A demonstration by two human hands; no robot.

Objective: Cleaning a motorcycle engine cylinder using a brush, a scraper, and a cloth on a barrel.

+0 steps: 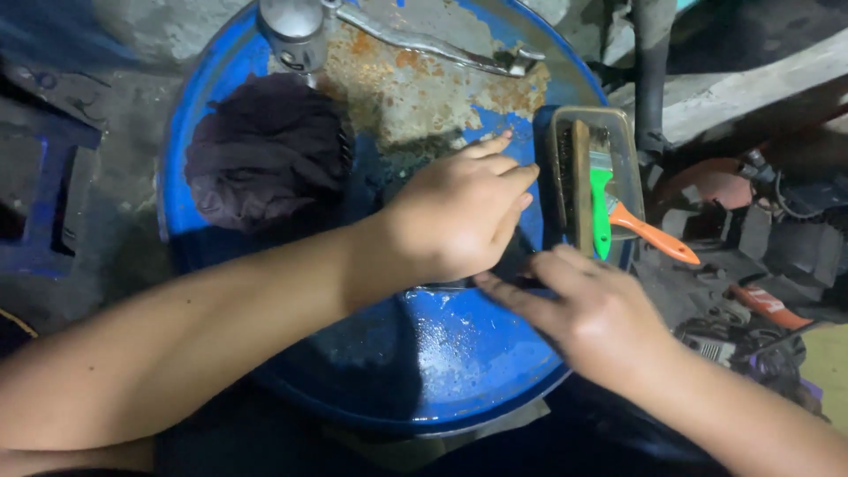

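both hands (pixel 459 216) (pixel 592 309) press flat on the drum (pixel 442 353).

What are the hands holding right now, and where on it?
Both hands, left hand and right hand, pinch a small dark object on the blue drum lid; which part cannot be told.

Blue drum top (pixel 265 53), rusted at far centre, wet near. Dark rag (pixel 265 150) lying left. Metal lever part (pixel 424 40) far. Tray of brushes (pixel 623 141) right edge.
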